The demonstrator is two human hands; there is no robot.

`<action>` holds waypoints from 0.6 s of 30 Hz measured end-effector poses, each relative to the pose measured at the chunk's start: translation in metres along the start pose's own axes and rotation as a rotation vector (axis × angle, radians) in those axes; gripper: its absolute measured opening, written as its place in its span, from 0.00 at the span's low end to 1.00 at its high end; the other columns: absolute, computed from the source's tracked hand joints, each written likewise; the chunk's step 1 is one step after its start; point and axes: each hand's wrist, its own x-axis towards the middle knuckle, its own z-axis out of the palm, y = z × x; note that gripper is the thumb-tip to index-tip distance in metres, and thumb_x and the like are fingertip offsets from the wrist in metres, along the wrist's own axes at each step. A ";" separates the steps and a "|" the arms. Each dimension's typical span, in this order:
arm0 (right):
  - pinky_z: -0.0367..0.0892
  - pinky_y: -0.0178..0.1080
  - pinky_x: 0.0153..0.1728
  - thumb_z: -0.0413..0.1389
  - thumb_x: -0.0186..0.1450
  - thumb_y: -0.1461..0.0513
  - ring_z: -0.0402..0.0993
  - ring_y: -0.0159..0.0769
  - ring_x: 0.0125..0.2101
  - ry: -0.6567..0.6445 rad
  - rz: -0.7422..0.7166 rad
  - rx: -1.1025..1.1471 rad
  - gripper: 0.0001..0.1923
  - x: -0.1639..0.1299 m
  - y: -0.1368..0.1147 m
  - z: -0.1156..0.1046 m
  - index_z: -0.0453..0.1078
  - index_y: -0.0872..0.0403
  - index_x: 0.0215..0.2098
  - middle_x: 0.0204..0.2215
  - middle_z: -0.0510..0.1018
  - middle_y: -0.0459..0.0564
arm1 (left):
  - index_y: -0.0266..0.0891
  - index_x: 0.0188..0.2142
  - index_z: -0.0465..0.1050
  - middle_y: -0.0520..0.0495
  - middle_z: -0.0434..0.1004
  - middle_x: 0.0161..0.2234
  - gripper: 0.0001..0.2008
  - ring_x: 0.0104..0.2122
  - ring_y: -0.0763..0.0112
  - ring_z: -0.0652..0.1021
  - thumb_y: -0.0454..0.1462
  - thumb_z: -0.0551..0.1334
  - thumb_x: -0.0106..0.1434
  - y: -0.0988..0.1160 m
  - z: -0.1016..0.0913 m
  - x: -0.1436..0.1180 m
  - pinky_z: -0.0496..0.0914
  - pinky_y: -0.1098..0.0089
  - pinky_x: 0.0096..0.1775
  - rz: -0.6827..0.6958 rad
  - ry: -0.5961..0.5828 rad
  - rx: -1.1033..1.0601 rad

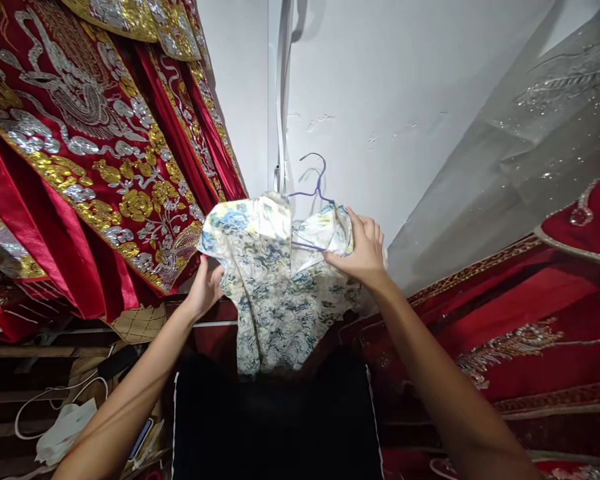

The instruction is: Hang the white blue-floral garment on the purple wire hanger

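A white floral garment with blue and yellow flowers and short sleeves hangs in front of my body. My left hand grips the edge of its left sleeve, thumb in front and fingers partly behind the cloth. At the opposite shoulder, my right hand is closed on the fabric beside the neck opening. A thin purple clothes hanger pokes out of the neckline, its hook upward. Part of its lower bar crosses the neck opening, and the rest is hidden inside the garment.
Red embroidered garments with gold and silver sequins hang at the left. More red beaded cloth and sheer glittery fabric are on the right. A white wall stands ahead. A white cable lies at the lower left.
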 end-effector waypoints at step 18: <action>0.65 0.42 0.30 0.56 0.65 0.47 0.70 0.40 0.25 -0.482 0.534 0.947 0.21 -0.116 -0.073 0.096 0.73 0.50 0.22 0.20 0.75 0.48 | 0.44 0.63 0.64 0.41 0.73 0.60 0.32 0.60 0.54 0.72 0.47 0.67 0.62 -0.049 0.061 -0.079 0.61 0.57 0.65 -0.318 0.091 -0.488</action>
